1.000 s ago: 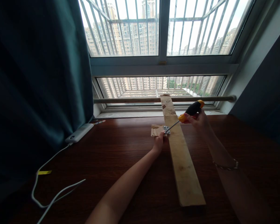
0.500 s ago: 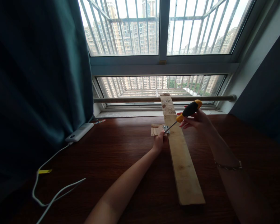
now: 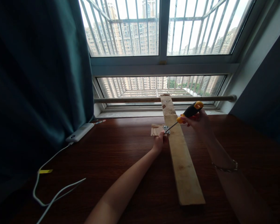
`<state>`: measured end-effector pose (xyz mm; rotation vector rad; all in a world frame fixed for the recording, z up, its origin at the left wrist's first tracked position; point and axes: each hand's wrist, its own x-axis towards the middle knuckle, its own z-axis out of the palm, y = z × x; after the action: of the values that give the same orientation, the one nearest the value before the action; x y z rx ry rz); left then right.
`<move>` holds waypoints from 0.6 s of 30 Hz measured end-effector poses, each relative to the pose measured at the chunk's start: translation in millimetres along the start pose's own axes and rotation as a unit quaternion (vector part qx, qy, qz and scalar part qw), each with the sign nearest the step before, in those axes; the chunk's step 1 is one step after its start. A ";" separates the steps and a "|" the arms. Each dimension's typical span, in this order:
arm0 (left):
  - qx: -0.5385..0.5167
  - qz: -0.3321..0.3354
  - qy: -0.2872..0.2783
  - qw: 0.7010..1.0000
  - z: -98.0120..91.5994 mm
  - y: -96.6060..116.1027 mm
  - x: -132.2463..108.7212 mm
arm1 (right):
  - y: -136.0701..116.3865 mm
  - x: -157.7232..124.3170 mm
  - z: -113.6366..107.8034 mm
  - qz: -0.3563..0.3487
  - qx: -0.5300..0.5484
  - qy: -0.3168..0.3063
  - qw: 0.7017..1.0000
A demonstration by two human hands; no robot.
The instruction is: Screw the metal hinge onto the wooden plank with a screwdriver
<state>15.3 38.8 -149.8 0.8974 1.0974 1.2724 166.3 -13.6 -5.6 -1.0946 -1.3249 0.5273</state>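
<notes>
A long wooden plank [image 3: 184, 161] lies on the table, pointing toward the window. Beside its left edge is a small wooden board [image 3: 156, 129], and a metal hinge [image 3: 166, 128] spans the place where the two meet. My left hand [image 3: 158, 142] grips the near edge of the small board, thumb by the hinge; its other fingers are mostly hidden. My right hand [image 3: 197, 120] is closed around a black and yellow screwdriver [image 3: 190, 110]. The shaft slants down to the left, with its tip on the hinge close to my left thumb. Any screw under the tip is too small to make out.
The dark wooden table [image 3: 121, 149] reaches a barred window with a horizontal rail [image 3: 130, 100]. At left are a white power strip [image 3: 80, 132], its white cable [image 3: 49, 203] and a yellow strip [image 3: 45, 171]. A blue curtain [image 3: 42, 68] hangs there.
My right fingers have closed in around the screwdriver handle, and the handle has turned. My right forearm shifted slightly left. My left hand, the boards and the hinge stay put.
</notes>
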 end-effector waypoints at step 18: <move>0.069 0.007 -0.025 0.997 -0.4 -1.1 -0.5 | 6.0 -6.2 15.8 0.030 -0.005 0.079 0.996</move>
<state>15.2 38.2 -150.9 1.0365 1.1522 1.1895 151.7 -10.9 -15.7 -1.1641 -1.1606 0.4692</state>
